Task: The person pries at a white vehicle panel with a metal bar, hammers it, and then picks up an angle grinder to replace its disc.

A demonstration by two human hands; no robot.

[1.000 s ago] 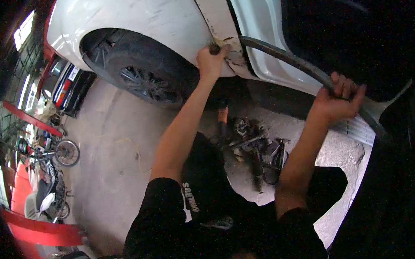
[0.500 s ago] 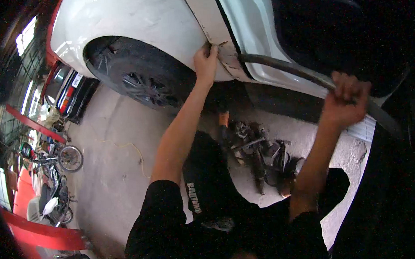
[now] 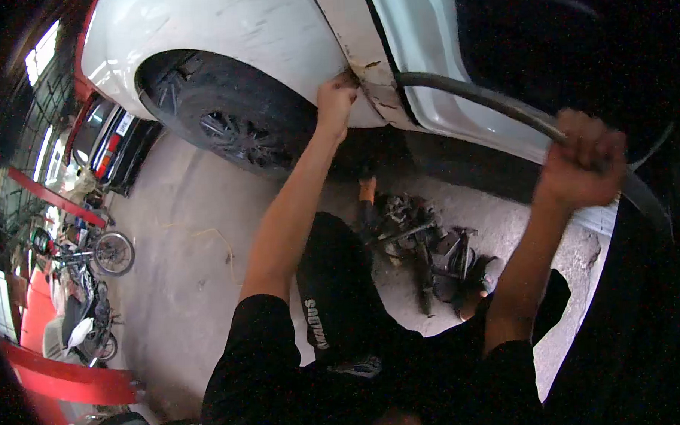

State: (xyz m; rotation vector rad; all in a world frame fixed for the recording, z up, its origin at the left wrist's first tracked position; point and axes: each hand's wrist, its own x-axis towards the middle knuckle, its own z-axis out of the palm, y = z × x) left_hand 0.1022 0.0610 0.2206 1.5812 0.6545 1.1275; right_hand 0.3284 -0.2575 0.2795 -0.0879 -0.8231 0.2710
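A white car's front fender (image 3: 221,29) fills the top of the view, above the front wheel (image 3: 236,134). At the fender's rear edge is my left hand (image 3: 336,104), its fingers curled over that edge and its fingertips partly hidden. Chipped paint and rust mark the door pillar (image 3: 376,76) just beside it. My right hand (image 3: 584,159) is closed in a fist around a long black rubber door seal (image 3: 478,95). The seal stretches from the pillar across the door opening, and its loose end hangs past my fist.
Greasy metal car parts (image 3: 431,247) lie on the concrete floor (image 3: 185,293) below the sill. Motorcycles (image 3: 89,319), red lift beams (image 3: 68,375) and a dark car (image 3: 117,149) stand to the left. A thin yellow cord (image 3: 217,233) crosses the floor.
My right hand has shifted slightly right, still gripping the seal. My left hand has turned a little at the fender edge, fingers more tucked behind it. The view has shifted slightly.
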